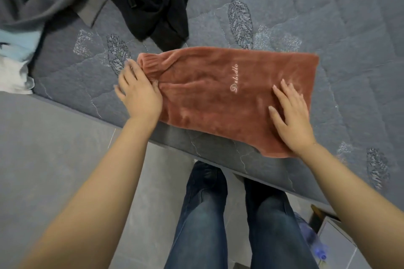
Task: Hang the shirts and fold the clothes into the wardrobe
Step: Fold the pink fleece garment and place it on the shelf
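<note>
Soft, even indoor light, with wide-angle bending and some motion blur

No glare or hard highlights show; only a faint shadow lies under the edge of the mattress on the floor. The left hand is smeared at its fingertips, the clothes at the upper left are blurred, and straight lines bow toward the corners.
</note>
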### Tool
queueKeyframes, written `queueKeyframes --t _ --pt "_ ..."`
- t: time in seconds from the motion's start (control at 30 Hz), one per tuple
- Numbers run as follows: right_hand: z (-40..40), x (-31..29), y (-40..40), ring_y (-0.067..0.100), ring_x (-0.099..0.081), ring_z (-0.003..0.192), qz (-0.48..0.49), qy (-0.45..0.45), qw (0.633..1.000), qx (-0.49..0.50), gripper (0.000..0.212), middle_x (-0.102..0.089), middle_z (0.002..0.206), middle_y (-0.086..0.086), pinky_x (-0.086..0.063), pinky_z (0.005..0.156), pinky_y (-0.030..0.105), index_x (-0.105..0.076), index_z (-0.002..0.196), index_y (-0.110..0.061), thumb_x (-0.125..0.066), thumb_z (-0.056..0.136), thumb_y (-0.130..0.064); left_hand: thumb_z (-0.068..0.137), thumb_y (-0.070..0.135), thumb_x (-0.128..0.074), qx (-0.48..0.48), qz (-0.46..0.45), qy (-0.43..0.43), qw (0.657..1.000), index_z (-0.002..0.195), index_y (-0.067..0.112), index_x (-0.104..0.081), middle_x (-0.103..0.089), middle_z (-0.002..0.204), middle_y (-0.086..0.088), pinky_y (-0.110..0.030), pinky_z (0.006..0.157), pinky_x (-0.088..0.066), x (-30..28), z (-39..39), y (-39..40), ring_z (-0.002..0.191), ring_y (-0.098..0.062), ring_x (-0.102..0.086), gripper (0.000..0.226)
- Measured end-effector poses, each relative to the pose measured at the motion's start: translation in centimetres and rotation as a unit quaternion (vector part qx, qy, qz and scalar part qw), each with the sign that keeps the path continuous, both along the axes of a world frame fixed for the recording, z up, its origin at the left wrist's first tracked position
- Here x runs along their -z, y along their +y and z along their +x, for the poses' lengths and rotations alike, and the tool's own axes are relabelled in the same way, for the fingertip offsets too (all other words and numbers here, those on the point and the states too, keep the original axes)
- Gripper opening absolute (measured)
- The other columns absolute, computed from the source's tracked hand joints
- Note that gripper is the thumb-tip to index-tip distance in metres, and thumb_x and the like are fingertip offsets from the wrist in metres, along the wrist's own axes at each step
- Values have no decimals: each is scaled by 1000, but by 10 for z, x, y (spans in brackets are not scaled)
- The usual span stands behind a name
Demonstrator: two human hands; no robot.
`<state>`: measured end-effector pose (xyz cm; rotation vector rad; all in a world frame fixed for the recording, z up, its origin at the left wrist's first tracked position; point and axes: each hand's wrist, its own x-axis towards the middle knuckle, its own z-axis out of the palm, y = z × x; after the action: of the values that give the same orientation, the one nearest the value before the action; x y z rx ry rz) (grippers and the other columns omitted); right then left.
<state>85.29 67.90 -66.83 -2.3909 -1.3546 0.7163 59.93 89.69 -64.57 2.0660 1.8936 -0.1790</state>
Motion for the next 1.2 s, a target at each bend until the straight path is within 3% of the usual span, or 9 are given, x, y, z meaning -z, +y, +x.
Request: queueKeyframes --t 0.1,0.2,0.37,0.43,0.57,0.73,0.83,1.07,1.2 --pt "0 -26 -47 23 -40 130 65 5 995 78 33 -50 137 6 -28 111 33 -59 128 -10 -54 96 -14 88 22 -61 70 69 -84 992 143 10 -38 -35 147 -14 -47 109 -26 -21 20 -36 133 -34 -33 61" --pt "4 -34 -83 20 -47 112 53 53 984 160 20 -51 115 1 -33 95 21 -62 115 -12 -58 95 -12 82 19 -70 93 78 -138 983 115 12 -54 -50 118 -13 -40 85 -36 -27 44 -93 106 -32 -47 37" --pt "24 -17 -92 15 -54 95 12 169 961 216 18 -52 107 3 -43 77 18 -63 104 -17 -63 90 -6 92 24 -62 -56 -205 -267 940 96 20 -57 -54 93 6 -15 68 -40 -8 72 -181 77 -7 -53 8" --pt "34 -11 -89 17 -56 93 10 194 959 208 15 -56 106 8 -41 75 16 -64 98 -17 -65 89 -5 93 29 -62 -195 -314 -291 883 93 18 -57 -60 89 3 -10 58 -41 1 85 -207 70 -7 -55 12" --pt "57 -12 -75 11 -54 93 45 177 967 176 15 -56 108 10 -45 79 20 -65 96 -17 -66 88 -5 92 29 -65 -486 -436 -368 661 107 8 -55 -66 91 -6 -19 56 -52 -1 122 -238 65 -11 -62 28" --pt "87 -13 -49 17 -40 131 63 160 981 89 37 -38 138 1 -37 109 33 -61 125 -15 -68 89 -13 81 42 -75 -606 -382 -452 532 131 13 -48 -60 127 -6 -36 93 -51 -11 169 -245 112 -19 -60 63" --pt "98 -6 -29 19 -31 139 15 188 982 7 41 -26 154 3 -25 113 27 -61 129 -18 -70 88 -19 77 45 -77 -654 -324 -448 517 123 15 -49 -60 119 1 -37 94 -49 -15 195 -241 104 -17 -59 61" --pt "100 5 -35 16 -29 138 5 204 979 -12 46 -23 154 3 -26 113 25 -60 125 -18 -76 83 -21 91 22 -67 -614 -176 -502 583 100 11 -69 -73 99 -1 -23 80 -54 -18 211 -243 94 -17 -68 14" --pt "99 6 -45 3 -56 105 14 337 923 186 53 -46 128 -1 -50 82 13 -44 121 -24 -78 80 -26 94 17 -57 -533 -268 -631 496 119 18 -61 -70 114 3 -25 96 -49 -7 199 -253 109 -12 -64 26"
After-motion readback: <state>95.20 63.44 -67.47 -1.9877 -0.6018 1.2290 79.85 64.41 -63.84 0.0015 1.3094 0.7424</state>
